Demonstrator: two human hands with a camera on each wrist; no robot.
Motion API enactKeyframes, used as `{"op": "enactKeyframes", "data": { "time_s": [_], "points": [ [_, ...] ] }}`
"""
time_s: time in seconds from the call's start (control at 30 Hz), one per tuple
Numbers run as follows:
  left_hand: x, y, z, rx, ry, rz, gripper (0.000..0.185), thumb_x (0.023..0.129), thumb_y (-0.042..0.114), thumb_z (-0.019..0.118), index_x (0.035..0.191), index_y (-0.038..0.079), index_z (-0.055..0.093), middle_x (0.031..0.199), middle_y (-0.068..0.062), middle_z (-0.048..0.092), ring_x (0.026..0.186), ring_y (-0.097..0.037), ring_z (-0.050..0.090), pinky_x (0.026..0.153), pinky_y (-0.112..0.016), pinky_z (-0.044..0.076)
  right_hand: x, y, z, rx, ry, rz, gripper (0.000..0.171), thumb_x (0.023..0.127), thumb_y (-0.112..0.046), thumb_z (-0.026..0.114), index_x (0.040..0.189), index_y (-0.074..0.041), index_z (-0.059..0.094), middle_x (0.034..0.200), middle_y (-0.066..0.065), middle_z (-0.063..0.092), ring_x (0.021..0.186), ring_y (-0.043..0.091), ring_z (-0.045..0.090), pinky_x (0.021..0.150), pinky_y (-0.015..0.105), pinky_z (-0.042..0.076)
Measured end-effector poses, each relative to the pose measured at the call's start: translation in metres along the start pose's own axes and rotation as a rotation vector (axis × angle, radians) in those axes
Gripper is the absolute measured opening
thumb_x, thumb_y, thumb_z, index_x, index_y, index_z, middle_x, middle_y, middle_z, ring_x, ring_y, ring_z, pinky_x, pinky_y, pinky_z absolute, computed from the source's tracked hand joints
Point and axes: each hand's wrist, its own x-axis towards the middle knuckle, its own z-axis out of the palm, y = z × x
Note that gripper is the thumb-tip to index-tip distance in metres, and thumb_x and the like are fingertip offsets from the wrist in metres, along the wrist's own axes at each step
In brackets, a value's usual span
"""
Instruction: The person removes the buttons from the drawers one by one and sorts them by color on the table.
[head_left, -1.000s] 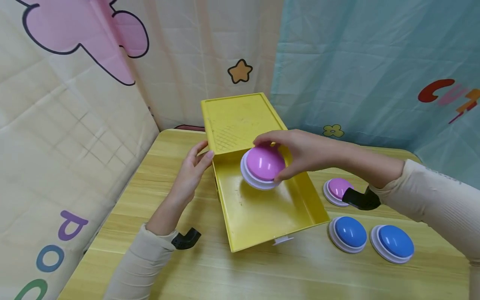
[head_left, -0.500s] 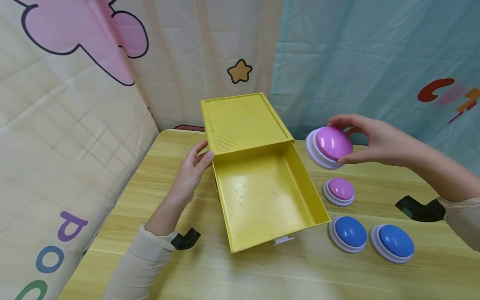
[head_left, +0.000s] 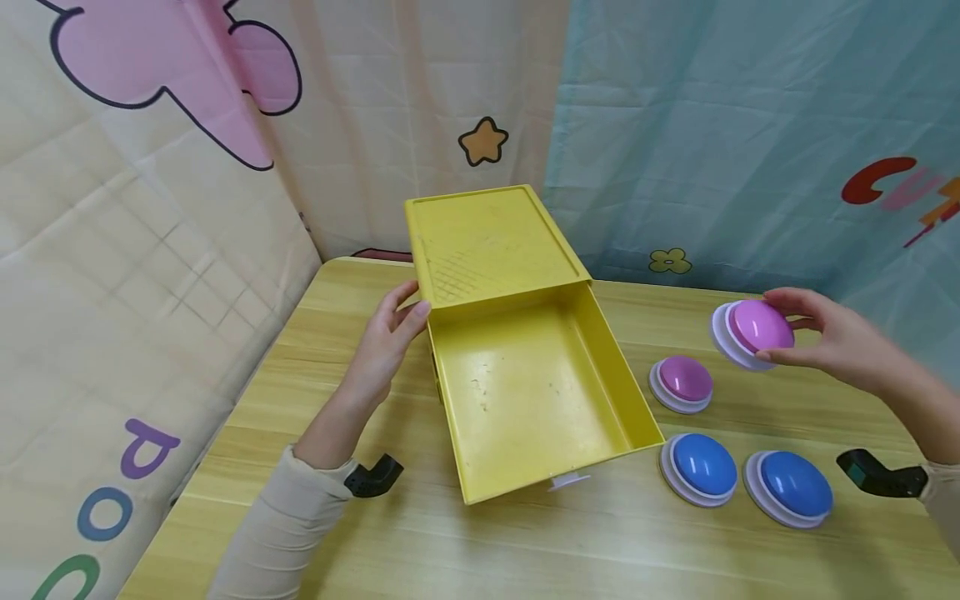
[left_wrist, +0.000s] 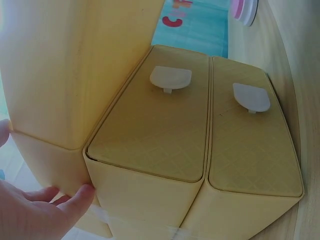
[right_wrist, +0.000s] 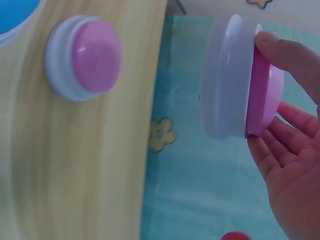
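My right hand (head_left: 832, 337) grips a pink dome button on a white base (head_left: 752, 332) above the table's right side; in the right wrist view that pink button (right_wrist: 239, 97) is tilted, with my fingertips (right_wrist: 282, 50) curled over its dome. A second pink button (head_left: 681, 383) (right_wrist: 84, 56) lies on the table just left of it. My left hand (head_left: 386, 342) rests with straight fingers against the left side of the yellow drawer box (head_left: 491, 242) (left_wrist: 150, 125). Its top drawer (head_left: 525, 392) is pulled out and holds nothing.
Two blue dome buttons (head_left: 699, 468) (head_left: 789, 487) sit on the wooden table (head_left: 600, 542) by the drawer's front right corner. Two closed lower drawers with white handles (left_wrist: 170, 77) (left_wrist: 251, 97) show in the left wrist view. Fabric backdrops enclose the table at the left and behind.
My right hand lifted the pink button out of the open drawer and carried it right and down, near the other pink button. The left hand stayed on the box.
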Motion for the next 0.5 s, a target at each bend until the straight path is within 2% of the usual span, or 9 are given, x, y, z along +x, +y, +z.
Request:
{"op": "enactKeyframes", "data": {
  "time_s": [0.07, 0.1, 0.2, 0.3, 0.47, 0.5],
  "points": [
    [0.0, 0.0, 0.0, 0.0, -0.001, 0.002, 0.059, 0.092, 0.025, 0.051, 0.138, 0.001, 0.024, 0.133, -0.014, 0.036, 0.117, -0.023, 0.04, 0.1, -0.038, 0.029, -0.005, 0.015, 0.006, 0.013, -0.004, 0.005, 0.071, 0.072, -0.009, 0.075, 0.128, 0.007, 0.035, 0.119, 0.022, 0.041, 0.089, -0.009, 0.036, 0.063, 0.005, 0.038],
    [0.0, 0.0, 0.0, 0.001, -0.002, 0.002, 0.059, 0.092, 0.026, 0.051, 0.138, 0.001, 0.024, 0.133, -0.014, 0.036, 0.117, -0.023, 0.04, 0.1, -0.038, 0.029, -0.008, 0.022, 0.008, 0.016, -0.011, 0.014, 0.07, 0.073, -0.01, 0.074, 0.128, 0.008, 0.035, 0.118, 0.022, 0.041, 0.09, -0.004, 0.038, 0.063, 0.006, 0.038],
    [0.0, 0.0, 0.0, -0.002, -0.005, 0.002, 0.059, 0.092, 0.026, 0.051, 0.138, 0.001, 0.024, 0.132, -0.015, 0.036, 0.117, -0.024, 0.04, 0.1, -0.038, 0.029, -0.014, 0.042, 0.018, 0.02, -0.044, 0.053, 0.07, 0.076, -0.014, 0.072, 0.128, 0.011, 0.033, 0.118, 0.025, 0.04, 0.096, 0.017, 0.043, 0.063, 0.008, 0.04],
    [0.001, -0.001, 0.0, -0.004, -0.007, 0.001, 0.059, 0.092, 0.026, 0.051, 0.138, 0.001, 0.024, 0.132, -0.015, 0.037, 0.117, -0.024, 0.04, 0.1, -0.038, 0.029, -0.02, 0.057, 0.027, 0.014, -0.092, 0.12, 0.073, 0.079, -0.022, 0.07, 0.13, 0.012, 0.029, 0.119, 0.029, 0.038, 0.098, 0.039, 0.04, 0.062, 0.01, 0.041],
    [0.001, -0.001, 0.0, -0.009, -0.008, 0.005, 0.059, 0.092, 0.025, 0.05, 0.138, 0.001, 0.024, 0.132, -0.015, 0.036, 0.118, -0.024, 0.039, 0.1, -0.038, 0.029, -0.025, 0.077, 0.041, -0.003, -0.134, 0.186, 0.075, 0.08, -0.029, 0.068, 0.129, 0.013, 0.029, 0.12, 0.032, 0.038, 0.102, 0.046, 0.038, 0.064, 0.016, 0.043],
    [0.001, -0.001, 0.0, -0.009, -0.007, 0.005, 0.059, 0.092, 0.025, 0.051, 0.138, 0.0, 0.024, 0.132, -0.015, 0.037, 0.118, -0.024, 0.04, 0.1, -0.038, 0.029, -0.025, 0.08, 0.043, -0.006, -0.141, 0.189, 0.075, 0.08, -0.03, 0.068, 0.128, 0.013, 0.03, 0.119, 0.032, 0.038, 0.102, 0.047, 0.039, 0.066, 0.021, 0.046]
  ]
}}
